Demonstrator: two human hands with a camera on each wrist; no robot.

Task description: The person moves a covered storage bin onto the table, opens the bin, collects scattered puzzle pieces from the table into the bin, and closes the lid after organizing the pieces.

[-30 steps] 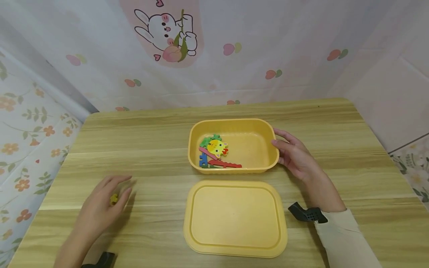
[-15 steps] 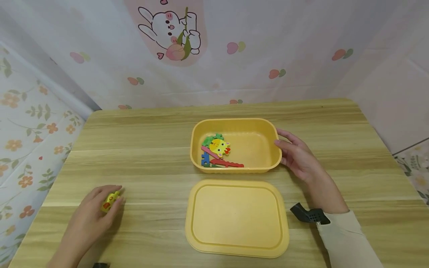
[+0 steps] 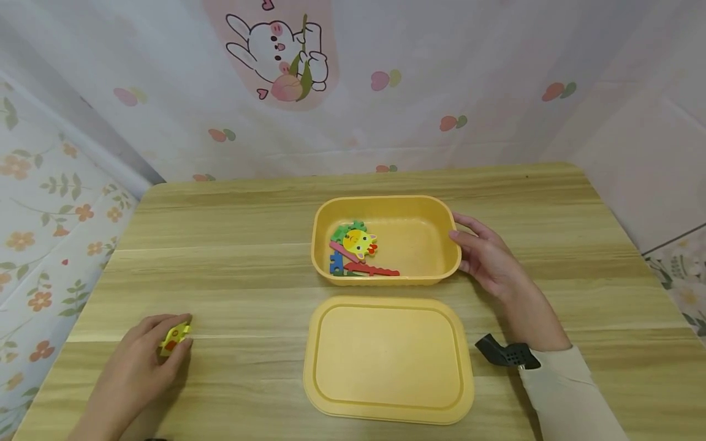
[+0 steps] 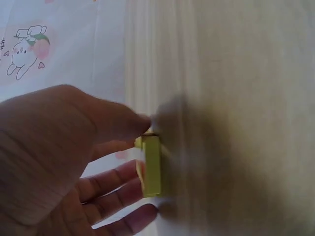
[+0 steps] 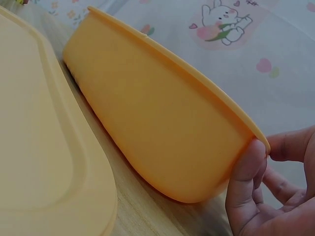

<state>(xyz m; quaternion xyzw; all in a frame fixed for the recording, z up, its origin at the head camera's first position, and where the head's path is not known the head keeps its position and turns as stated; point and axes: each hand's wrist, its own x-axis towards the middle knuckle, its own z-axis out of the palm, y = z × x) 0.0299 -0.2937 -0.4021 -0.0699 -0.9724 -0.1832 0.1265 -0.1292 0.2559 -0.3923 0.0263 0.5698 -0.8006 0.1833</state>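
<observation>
My left hand (image 3: 132, 364) pinches a small yellow puzzle piece (image 3: 175, 335) with orange-red marks, low over the left part of the table. In the left wrist view the yellow piece (image 4: 152, 167) is edge-on between thumb and fingers. At the table's middle stands an open yellow plastic box (image 3: 419, 248). My right hand (image 3: 491, 260) holds its right end at the rim, thumb and fingers curled about the edge, as the right wrist view shows on the box wall (image 5: 162, 113). Inside, at the left, lie a yellow giraffe-head piece (image 3: 360, 244) and several coloured pieces.
A matching yellow lid (image 3: 388, 361) lies flat in front of the box. Under everything is the wood-grain table (image 3: 248, 245). A curtain with a rabbit print (image 3: 281, 55) hangs behind its back edge, and flowered cloth (image 3: 38, 245) hangs at the left.
My left hand has moved a little left and down; the yellow piece, mostly hidden under it before, now shows between thumb and fingers. My right hand and the box have stayed put.
</observation>
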